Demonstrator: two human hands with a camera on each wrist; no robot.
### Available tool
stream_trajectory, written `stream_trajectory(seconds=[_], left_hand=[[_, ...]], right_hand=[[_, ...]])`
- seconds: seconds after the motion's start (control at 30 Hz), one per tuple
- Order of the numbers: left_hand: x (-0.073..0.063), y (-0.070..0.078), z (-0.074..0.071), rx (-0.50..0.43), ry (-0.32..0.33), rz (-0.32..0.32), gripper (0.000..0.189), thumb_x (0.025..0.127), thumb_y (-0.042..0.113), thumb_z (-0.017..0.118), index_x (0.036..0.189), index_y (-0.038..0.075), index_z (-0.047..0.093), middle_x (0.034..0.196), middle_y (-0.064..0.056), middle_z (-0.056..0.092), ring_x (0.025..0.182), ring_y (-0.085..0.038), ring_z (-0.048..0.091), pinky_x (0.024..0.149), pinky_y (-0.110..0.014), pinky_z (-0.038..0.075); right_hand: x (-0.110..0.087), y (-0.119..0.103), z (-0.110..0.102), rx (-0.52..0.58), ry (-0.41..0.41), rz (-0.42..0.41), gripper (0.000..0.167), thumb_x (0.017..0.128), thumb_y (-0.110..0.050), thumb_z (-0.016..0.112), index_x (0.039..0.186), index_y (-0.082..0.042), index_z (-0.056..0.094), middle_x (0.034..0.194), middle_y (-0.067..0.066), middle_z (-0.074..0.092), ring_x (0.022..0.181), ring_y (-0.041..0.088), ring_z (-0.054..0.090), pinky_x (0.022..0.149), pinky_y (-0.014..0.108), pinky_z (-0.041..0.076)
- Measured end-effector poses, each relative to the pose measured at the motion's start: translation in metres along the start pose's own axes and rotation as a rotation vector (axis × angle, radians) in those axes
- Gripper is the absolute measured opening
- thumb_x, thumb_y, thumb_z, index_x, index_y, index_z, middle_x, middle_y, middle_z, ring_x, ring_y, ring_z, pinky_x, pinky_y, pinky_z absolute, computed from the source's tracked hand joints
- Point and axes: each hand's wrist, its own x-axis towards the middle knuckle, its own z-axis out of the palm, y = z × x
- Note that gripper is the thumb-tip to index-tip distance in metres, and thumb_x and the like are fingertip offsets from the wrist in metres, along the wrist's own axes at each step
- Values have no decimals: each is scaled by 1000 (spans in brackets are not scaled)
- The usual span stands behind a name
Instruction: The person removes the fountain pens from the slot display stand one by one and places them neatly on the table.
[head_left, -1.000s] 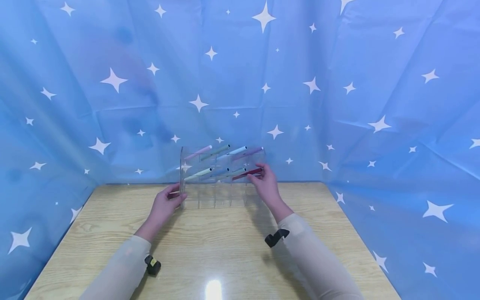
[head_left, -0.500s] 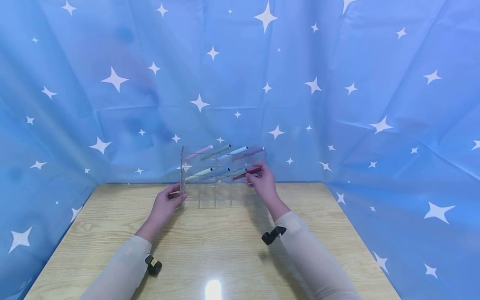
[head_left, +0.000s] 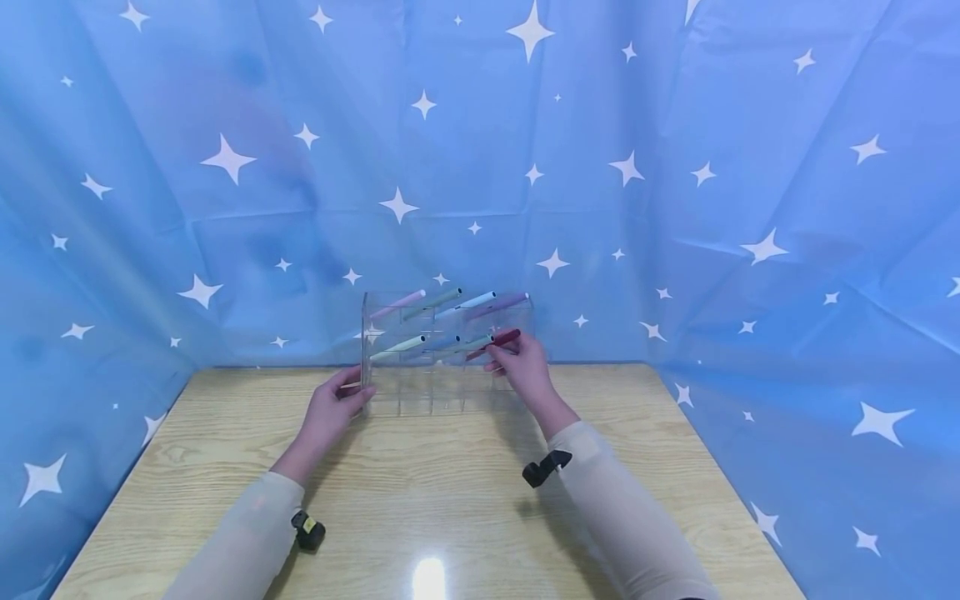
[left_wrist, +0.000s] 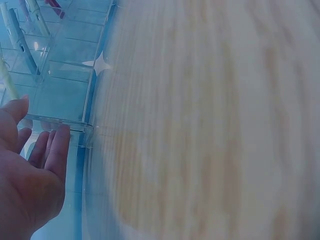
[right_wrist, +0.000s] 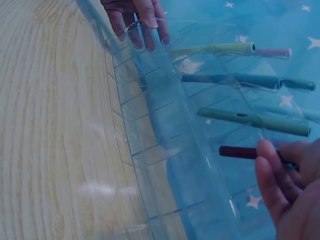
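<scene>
Head view: the slim dark-red cylindrical pen, apparently plastic (head_left: 507, 337), sits tilted at the right end of the clear acrylic tiered rack (head_left: 415, 402), lower pen row; cannot tell whether its lower end bears on the rack. Right hand (head_left: 525, 367): thumb and fingers pinched on the pen. Left hand (head_left: 330, 412): thumb and fingers clamped about the rack's left end panel.

Handling, judged: pen light, stiff, smooth, possibly slippery; best hold mid-barrel. Rack stiff, light, likely prone to slide or crack; steady it by an end panel.

Count: hands, 2; rack, 1; pens, 8. Rack's upper row, left to right: pink (head_left: 397, 303), dark green (head_left: 432, 304), pale blue (head_left: 467, 306), purple (head_left: 498, 306). Lower row: pale yellow-green (head_left: 397, 347), blue (head_left: 441, 343), mint green (head_left: 476, 343), then dark red. Pale wood-grain table (head_left: 420, 492), 1, beneath the rack.
</scene>
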Motion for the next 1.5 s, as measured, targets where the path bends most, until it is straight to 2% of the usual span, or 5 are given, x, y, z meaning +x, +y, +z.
stream_trajectory(seconds=[0.37,0.87,1.07,1.27,1.5], left_hand=[[-1,0,2,-18,0,-20,59,110,16,73,163,2,51,156,-29,57,143,-43,58,101,-25,62],[1,-3,2,-5,1,-6,58,109,18,75,160,0,54,154,-28,58,140,-42,60,99,-26,63],[2,-2,1,16,12,-8,57,109,17,74,160,2,54,155,-26,58,139,-42,60,100,-25,62],[2,-2,0,-1,7,-6,59,109,17,74,162,1,52,154,-29,57,140,-43,60,97,-20,61],[3,-3,0,-28,4,-6,61,109,17,75,162,1,51,155,-29,57,141,-44,59,94,-17,60]], right_hand=[[-6,-3,-14,23,108,-48,27,107,-13,76,130,2,70,121,24,78,99,46,78,87,53,69],[-18,-1,-38,211,216,-125,36,106,-10,77,131,13,64,125,26,77,101,35,80,86,39,70],[-21,0,-40,200,207,-151,29,108,-10,74,127,10,65,122,27,77,99,21,80,99,57,64],[-28,-1,-37,257,142,-149,20,108,-4,71,126,6,68,118,31,75,100,18,80,99,41,66],[-35,-1,-29,274,44,-148,22,108,-2,70,127,7,67,104,17,77,96,24,81,91,43,69]])
